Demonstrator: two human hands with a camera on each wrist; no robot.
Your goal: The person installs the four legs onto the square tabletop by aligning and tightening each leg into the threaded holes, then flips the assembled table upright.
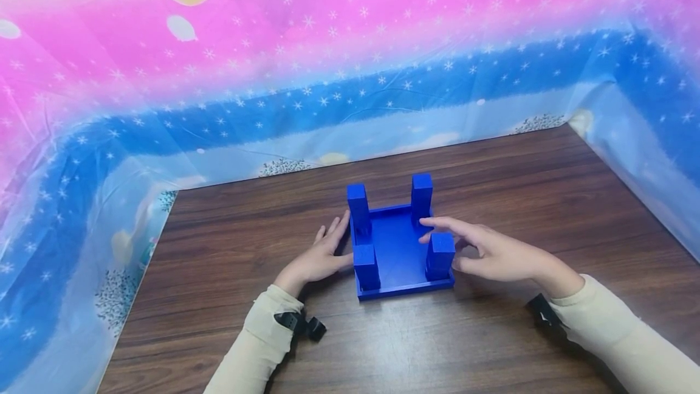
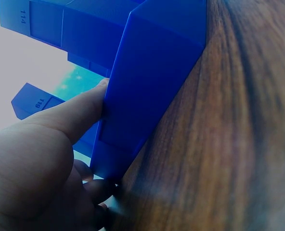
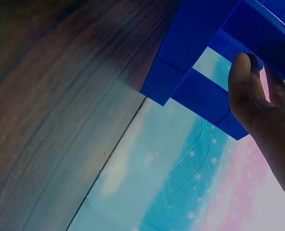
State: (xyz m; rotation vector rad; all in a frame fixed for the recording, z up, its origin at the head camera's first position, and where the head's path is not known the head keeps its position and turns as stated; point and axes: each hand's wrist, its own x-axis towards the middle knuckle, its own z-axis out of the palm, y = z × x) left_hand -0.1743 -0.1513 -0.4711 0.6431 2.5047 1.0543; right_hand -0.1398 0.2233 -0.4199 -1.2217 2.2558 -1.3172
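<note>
On the table lies a blue square tray-like base with a low rim and an upright post at each corner. My left hand lies along its left side, fingers spread fairly straight and touching the side wall; the left wrist view shows the thumb against that wall. My right hand is around the near right post, with fingers loosely bent and reaching behind it. The thumb is at the post's right side; whether it touches is unclear. The near left post bears the number 114.
A brown wood-grain table carries the base. Behind and beside it hangs a pink and blue cloth with snowflakes. Each wrist wears a black strap device, the left one close to the tabletop.
</note>
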